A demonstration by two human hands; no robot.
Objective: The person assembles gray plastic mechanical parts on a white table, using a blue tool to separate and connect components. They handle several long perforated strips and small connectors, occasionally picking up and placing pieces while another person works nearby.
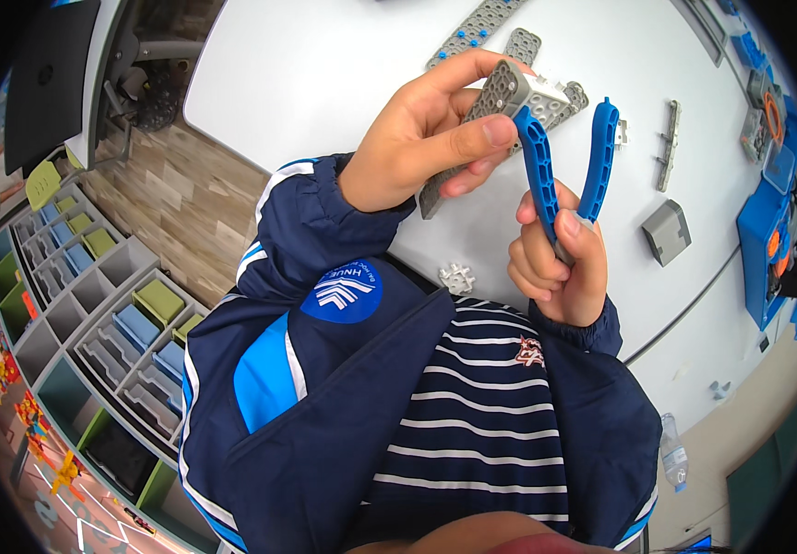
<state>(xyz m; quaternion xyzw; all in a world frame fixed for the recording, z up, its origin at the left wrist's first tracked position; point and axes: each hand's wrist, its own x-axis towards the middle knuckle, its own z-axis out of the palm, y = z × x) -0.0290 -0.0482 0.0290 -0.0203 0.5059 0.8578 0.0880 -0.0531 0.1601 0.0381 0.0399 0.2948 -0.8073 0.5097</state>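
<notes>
My left hand (426, 129) is closed on a grey perforated plastic construction assembly (502, 89), thumb in front and fingers behind, above the white table (297, 65). A white block (546, 93) with holes is joined to the assembly's right side. My right hand (560, 254) is wrapped around the grey end of blue-handled pliers (539, 166), whose two handles point up and spread apart. The tip of the left handle meets the assembly beside my left thumb; whether it is hooked in a hole I cannot tell. My fingers hide most of the pliers' grey end.
Beyond my hands lies a grey perforated plate (472, 35) with blue pins. At right are a thin grey beam (669, 146), a grey angular block (666, 233) and a blue parts bin (756, 263). A white gear (456, 278) sits near me. Tray shelving (71, 319) stands left.
</notes>
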